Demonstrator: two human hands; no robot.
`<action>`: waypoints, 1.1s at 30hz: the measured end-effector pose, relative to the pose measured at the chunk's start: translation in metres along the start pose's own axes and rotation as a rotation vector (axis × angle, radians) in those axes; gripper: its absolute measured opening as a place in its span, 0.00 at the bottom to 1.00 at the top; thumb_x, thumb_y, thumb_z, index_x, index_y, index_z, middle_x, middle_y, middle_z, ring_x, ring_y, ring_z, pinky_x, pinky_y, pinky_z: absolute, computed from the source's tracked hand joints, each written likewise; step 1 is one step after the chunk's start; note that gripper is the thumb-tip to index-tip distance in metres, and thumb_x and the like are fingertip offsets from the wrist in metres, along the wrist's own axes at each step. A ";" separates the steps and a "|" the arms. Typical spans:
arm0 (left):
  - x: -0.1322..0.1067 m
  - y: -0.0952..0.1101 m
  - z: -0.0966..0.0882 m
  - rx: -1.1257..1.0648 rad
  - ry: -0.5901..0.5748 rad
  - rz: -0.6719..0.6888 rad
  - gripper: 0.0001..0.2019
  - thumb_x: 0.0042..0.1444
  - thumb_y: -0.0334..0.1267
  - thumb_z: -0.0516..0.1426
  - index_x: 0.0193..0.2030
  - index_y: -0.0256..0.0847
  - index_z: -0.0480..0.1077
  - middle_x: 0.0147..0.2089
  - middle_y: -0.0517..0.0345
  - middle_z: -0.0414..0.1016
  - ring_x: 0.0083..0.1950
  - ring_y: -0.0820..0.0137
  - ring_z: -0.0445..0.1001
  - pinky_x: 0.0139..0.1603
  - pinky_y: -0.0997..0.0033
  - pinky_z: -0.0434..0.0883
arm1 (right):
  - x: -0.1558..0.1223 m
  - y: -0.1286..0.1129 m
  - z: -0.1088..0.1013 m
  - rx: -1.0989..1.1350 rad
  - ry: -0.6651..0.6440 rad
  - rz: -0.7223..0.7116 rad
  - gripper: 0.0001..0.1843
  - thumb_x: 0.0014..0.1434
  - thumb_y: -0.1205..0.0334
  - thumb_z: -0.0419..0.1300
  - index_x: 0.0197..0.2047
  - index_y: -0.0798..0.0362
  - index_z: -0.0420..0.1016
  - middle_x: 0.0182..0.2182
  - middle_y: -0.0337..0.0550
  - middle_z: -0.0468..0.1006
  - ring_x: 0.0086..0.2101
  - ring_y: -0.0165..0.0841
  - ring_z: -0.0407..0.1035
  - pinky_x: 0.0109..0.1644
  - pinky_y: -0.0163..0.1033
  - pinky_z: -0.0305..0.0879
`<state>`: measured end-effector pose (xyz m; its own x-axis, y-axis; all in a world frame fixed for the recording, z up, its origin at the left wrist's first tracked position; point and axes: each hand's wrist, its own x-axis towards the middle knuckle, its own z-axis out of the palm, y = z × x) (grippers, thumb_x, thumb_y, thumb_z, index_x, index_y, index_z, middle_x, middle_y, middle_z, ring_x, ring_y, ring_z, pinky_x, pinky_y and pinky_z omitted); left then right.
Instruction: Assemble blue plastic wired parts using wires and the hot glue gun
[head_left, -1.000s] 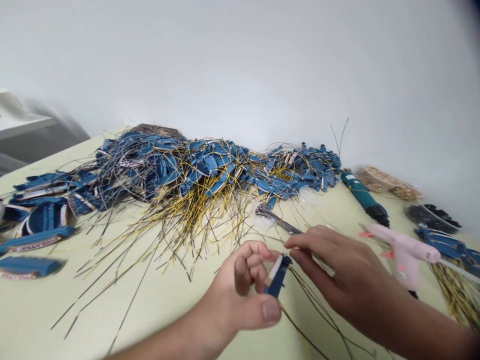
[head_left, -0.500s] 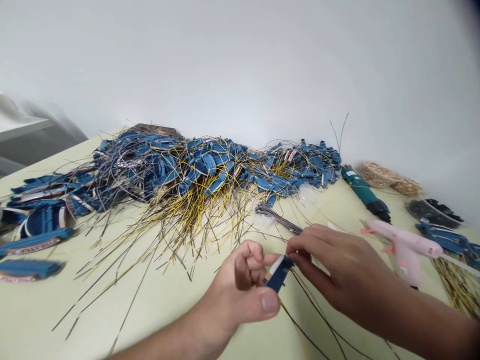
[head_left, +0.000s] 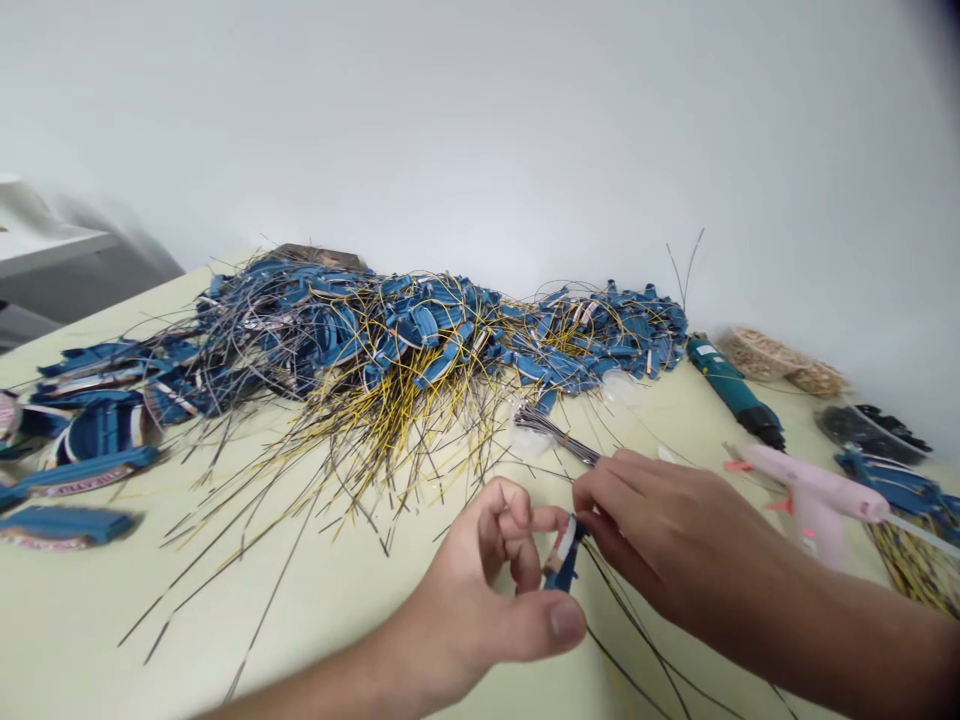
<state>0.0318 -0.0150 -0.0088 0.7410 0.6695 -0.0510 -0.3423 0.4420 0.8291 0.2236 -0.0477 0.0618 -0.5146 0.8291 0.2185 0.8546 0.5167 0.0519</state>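
Currently the small blue piece (head_left: 564, 572) sits above the table (head_left: 322, 590), between the thumb and curled fingers of the left hand (head_left: 480, 600), its lower end just above the thumb and its pale strip facing the forefinger, so the left fingers hold it in a loose, narrow grip. At its upper end the thumb and forefinger of the right hand (head_left: 667, 520) come close together, but whether they pinch the piece itself or a wire cannot be told, since the fingertips cover that spot. Some thin dark wires (head_left: 660, 655) run from beneath the right hand to the lower edge, where they are cut off, and their upper ends are hidden. Any marking on the pale strip is too small and blurred to read. Behind the right wrist, the handle of the pink glue gun (head_left: 817, 482) is partly covered, while one blue piece at the left (head_left: 71, 523) runs out of view. Compared with half a second ago, the held piece has turned, showing a narrower blue face and more of its curved strip, and the left thumb reaches slightly farther right, with the right fingers staying at the same upper end
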 end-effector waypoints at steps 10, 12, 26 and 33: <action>-0.002 0.001 0.003 -0.096 0.003 -0.047 0.34 0.38 0.50 0.73 0.38 0.44 0.53 0.42 0.60 0.66 0.36 0.75 0.60 0.38 0.72 0.57 | -0.003 -0.003 -0.006 0.234 -0.248 0.246 0.10 0.64 0.69 0.48 0.33 0.51 0.66 0.28 0.40 0.72 0.26 0.34 0.66 0.29 0.39 0.57; -0.001 0.002 0.004 -0.109 -0.003 -0.046 0.33 0.39 0.50 0.73 0.38 0.44 0.52 0.40 0.61 0.65 0.36 0.75 0.60 0.37 0.72 0.56 | -0.001 -0.004 -0.008 0.254 -0.268 0.249 0.10 0.64 0.69 0.47 0.34 0.52 0.66 0.29 0.41 0.72 0.26 0.34 0.66 0.30 0.39 0.58; 0.000 -0.002 0.002 -0.159 -0.032 -0.079 0.32 0.41 0.46 0.72 0.37 0.44 0.52 0.35 0.65 0.62 0.32 0.77 0.58 0.32 0.75 0.54 | -0.009 -0.002 0.002 0.202 -0.219 0.059 0.11 0.63 0.73 0.45 0.32 0.52 0.63 0.27 0.42 0.69 0.26 0.36 0.62 0.29 0.40 0.55; 0.001 -0.001 0.004 -0.220 -0.099 -0.022 0.29 0.46 0.43 0.71 0.37 0.44 0.51 0.30 0.69 0.63 0.29 0.80 0.57 0.29 0.77 0.51 | -0.013 0.001 -0.005 0.244 -0.294 0.085 0.11 0.67 0.73 0.45 0.36 0.52 0.62 0.30 0.39 0.68 0.29 0.33 0.61 0.34 0.40 0.56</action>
<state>0.0350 -0.0168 -0.0077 0.7988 0.6016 -0.0042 -0.4349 0.5824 0.6868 0.2310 -0.0589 0.0635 -0.4713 0.8785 -0.0783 0.8714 0.4501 -0.1949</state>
